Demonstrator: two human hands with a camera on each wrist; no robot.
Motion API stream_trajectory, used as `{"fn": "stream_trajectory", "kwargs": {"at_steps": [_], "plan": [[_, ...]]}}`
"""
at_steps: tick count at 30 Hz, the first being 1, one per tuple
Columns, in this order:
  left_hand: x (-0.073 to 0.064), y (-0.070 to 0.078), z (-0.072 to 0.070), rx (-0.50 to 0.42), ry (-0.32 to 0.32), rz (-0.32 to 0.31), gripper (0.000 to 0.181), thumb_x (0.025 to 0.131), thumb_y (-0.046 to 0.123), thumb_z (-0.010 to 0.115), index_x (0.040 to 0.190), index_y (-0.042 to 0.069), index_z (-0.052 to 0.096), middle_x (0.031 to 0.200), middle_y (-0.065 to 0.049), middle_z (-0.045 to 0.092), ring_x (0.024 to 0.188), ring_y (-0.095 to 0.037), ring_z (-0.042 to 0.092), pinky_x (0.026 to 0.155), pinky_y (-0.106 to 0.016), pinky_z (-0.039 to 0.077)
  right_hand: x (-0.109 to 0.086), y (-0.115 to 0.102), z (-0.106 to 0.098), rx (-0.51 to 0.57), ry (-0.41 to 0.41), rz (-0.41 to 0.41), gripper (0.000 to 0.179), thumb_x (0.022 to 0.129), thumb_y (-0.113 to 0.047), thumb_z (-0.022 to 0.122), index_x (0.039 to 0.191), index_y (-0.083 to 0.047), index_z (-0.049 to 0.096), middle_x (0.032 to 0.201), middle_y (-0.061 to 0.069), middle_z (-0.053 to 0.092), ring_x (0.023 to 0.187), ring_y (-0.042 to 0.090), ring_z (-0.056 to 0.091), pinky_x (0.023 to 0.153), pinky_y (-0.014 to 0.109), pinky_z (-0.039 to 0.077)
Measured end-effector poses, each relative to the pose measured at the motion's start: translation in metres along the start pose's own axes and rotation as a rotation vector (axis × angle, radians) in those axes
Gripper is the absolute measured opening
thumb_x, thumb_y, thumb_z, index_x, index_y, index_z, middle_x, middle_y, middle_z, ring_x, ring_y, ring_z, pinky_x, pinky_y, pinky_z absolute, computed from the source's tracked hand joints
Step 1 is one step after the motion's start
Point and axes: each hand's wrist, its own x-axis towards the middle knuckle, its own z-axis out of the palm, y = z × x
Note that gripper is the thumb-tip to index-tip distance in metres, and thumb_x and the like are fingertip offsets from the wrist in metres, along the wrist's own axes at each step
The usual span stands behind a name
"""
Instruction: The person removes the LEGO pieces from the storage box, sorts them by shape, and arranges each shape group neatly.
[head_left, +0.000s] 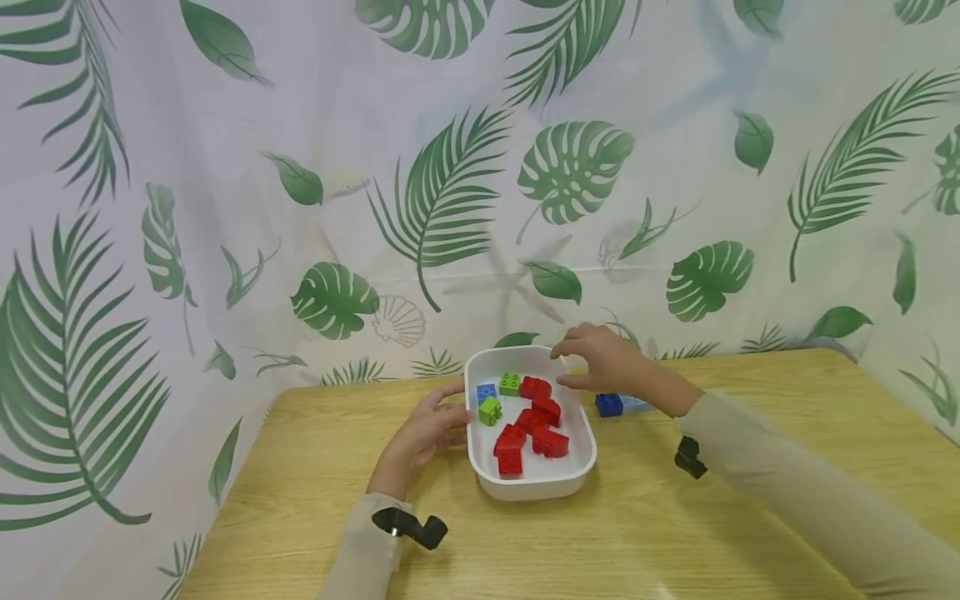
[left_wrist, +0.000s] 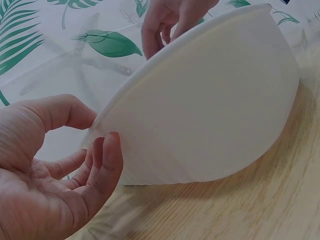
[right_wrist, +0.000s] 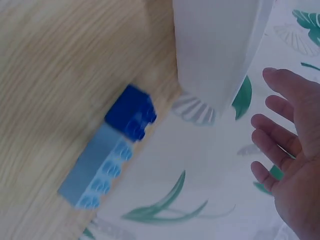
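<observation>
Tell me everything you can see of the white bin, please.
The white bin is an oblong container with rounded corners, smooth walls and a plain rim; it looks like plastic. It stands open side up on the wood-grained table, holding several red bricks, two green bricks and a blue brick. The left hand seems to touch its left side. The right hand is by its far right corner; whether it touches is unclear.

Tub (head_left: 536, 490) was white; building bricks (head_left: 510, 462) red, lime, blue, navy, pale blue; sleeves (head_left: 795, 479) beige; wrist cameras (head_left: 408, 527) black; backdrop (head_left: 465, 308) white, green-leaf-printed; tabletop (head_left: 322, 450) yellowish, wood-grained.
</observation>
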Motion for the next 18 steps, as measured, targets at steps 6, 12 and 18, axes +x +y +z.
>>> {"fn": "stream_trajectory", "kwargs": {"at_steps": [6, 12, 18], "plan": [[-0.002, 0.001, 0.0, -0.004, 0.005, 0.006, 0.062, 0.093, 0.007, 0.064, 0.151, 0.009, 0.043, 0.134, -0.025, 0.062, 0.102, -0.021, 0.068, 0.089, -0.037, 0.06, 0.015, -0.015, 0.02, 0.033, -0.027, -0.02, 0.031, 0.084, -0.022, 0.083, 0.111, -0.009, 0.076, 0.109, 0.012, 0.074, 0.102, 0.028, 0.064, 0.088, 0.047, 0.056], [-0.001, 0.0, 0.0, 0.004, 0.008, 0.008, 0.062, 0.093, 0.008, 0.064, 0.151, 0.009, 0.043, 0.134, -0.025, 0.062, 0.105, -0.023, 0.068, 0.095, -0.044, 0.058, 0.025, -0.018, 0.038, 0.041, -0.05, -0.025, 0.031, 0.085, -0.022, 0.082, 0.112, -0.008, 0.076, 0.108, 0.01, 0.074, 0.101, 0.025, 0.063, 0.088, 0.043, 0.053], [0.0, 0.0, 0.001, 0.007, 0.005, 0.016, 0.063, 0.092, 0.007, 0.064, 0.151, 0.008, 0.043, 0.133, -0.025, 0.063, 0.105, -0.023, 0.068, 0.095, -0.044, 0.058, 0.034, -0.018, 0.048, -0.005, -0.072, -0.035, 0.031, 0.085, -0.024, 0.081, 0.113, -0.01, 0.076, 0.111, 0.008, 0.074, 0.102, 0.024, 0.062, 0.089, 0.044, 0.053]]}}
